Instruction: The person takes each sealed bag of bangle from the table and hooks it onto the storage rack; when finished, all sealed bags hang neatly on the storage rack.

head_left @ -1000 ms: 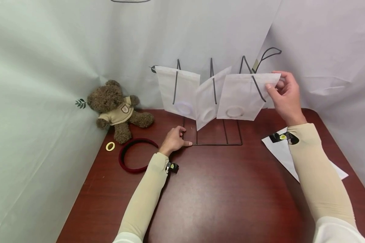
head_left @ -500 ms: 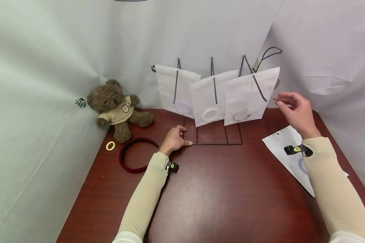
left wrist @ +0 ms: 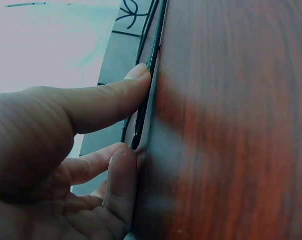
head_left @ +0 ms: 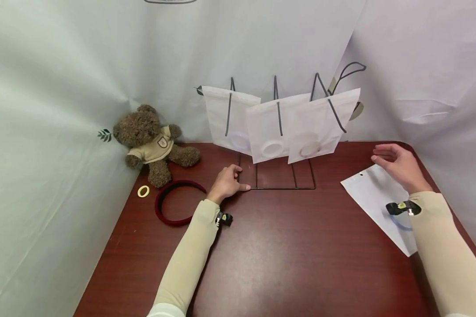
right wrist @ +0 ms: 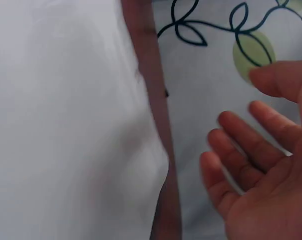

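In the head view my left hand (head_left: 225,181) holds the front left corner of a black wire rack (head_left: 285,189). The left wrist view shows its thumb (left wrist: 111,102) on the wire and the fingertips at the corner. Three white translucent pouches hang from the rack's hooks: a left one (head_left: 218,114), a middle one (head_left: 263,123) and a right one (head_left: 325,119), each with a ring inside. My right hand (head_left: 398,167) is empty, fingers loosely bent, over the top end of another white pouch (head_left: 374,198) lying on the table. A bluish ring shows through that pouch.
A brown teddy bear (head_left: 158,143) leans in the back left corner. Near it lie a small yellow ring (head_left: 143,191) and a dark red headband (head_left: 158,209). White curtains (head_left: 63,88) enclose the reddish-brown table (head_left: 285,255) at the back and sides.
My right hand has let go of the right hanging pouch and moved down and right to the pouch on the table. The middle and right hanging pouches have swung. My left hand stays put.
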A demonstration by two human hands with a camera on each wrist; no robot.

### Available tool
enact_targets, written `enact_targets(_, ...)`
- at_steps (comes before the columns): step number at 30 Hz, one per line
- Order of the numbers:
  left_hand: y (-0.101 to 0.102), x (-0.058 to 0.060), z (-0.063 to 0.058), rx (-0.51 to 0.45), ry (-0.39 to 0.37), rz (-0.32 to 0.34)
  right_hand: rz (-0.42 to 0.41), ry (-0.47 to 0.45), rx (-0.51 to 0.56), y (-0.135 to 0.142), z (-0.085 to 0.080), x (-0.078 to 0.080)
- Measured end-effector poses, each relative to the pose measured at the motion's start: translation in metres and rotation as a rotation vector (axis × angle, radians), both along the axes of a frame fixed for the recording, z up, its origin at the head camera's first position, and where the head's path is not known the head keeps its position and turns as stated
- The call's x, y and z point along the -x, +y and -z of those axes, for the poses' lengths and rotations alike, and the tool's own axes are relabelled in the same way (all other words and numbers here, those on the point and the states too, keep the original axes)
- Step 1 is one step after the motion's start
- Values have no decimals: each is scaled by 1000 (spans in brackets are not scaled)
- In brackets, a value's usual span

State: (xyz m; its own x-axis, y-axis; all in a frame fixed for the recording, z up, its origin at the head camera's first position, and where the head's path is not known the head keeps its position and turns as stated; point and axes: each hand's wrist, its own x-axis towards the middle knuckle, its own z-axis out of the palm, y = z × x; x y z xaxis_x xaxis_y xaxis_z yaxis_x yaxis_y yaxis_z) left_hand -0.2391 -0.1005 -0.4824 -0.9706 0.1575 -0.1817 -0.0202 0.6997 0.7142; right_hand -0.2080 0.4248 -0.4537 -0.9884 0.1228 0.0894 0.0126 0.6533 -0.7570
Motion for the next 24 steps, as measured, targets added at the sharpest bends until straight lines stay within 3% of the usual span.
enact_targets(8, -1, -2, 1, 1, 9, 2, -80, -227, -138, 13, 13, -5)
enact_targets(24, -2, -3, 4, -2, 11, 5, -176, -254, -311, 16, 25, -17)
